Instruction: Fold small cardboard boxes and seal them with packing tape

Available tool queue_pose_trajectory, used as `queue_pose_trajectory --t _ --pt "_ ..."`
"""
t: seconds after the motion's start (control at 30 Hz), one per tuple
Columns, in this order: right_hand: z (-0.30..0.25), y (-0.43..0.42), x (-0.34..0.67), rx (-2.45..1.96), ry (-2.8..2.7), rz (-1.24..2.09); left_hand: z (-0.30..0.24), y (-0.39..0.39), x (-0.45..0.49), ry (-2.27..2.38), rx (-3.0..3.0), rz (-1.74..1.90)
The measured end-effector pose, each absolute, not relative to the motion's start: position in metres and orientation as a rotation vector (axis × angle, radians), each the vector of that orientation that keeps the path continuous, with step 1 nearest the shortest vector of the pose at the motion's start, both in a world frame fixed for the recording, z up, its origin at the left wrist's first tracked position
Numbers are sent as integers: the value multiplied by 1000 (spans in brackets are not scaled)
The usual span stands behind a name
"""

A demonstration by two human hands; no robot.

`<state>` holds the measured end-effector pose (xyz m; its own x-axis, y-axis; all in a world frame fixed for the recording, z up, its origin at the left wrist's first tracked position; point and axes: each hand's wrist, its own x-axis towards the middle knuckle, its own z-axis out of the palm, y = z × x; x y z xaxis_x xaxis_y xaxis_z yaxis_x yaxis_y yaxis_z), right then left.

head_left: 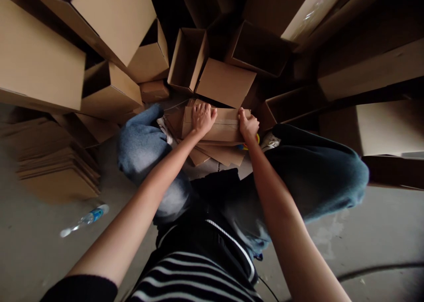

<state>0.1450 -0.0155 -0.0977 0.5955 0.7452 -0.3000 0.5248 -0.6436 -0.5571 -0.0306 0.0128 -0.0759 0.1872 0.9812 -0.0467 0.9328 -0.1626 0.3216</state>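
While the person crouches with both knees wide in the head view, the two bare hands work on a folded cardboard box (212, 127) near the upper middle of the frame. The left hand (202, 118) is open and lies palm down on the box, pressing on it with spread fingers. The right hand (248, 124) is at the right end of the box, and its fingers (243, 115) curve over the far edge, but I cannot tell if they truly grip it. The long axis of the box runs nearly left to right, and a thin seam crosses its top face. Loose cardboard flaps (220, 154) stick out toward the person. Open cardboard boxes (187, 59) stand just beyond, a stack of flattened cardboard (56, 171) lies at the left, and a plastic bottle (86, 218) rests on the concrete floor (33, 258) at lower left.
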Motion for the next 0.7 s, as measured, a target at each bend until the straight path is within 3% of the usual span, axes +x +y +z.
queue_pose_trajectory --t 0.7 --pt "-97 -15 146 -2407 -1027 758 -78 12 -28 1841 2221 264"
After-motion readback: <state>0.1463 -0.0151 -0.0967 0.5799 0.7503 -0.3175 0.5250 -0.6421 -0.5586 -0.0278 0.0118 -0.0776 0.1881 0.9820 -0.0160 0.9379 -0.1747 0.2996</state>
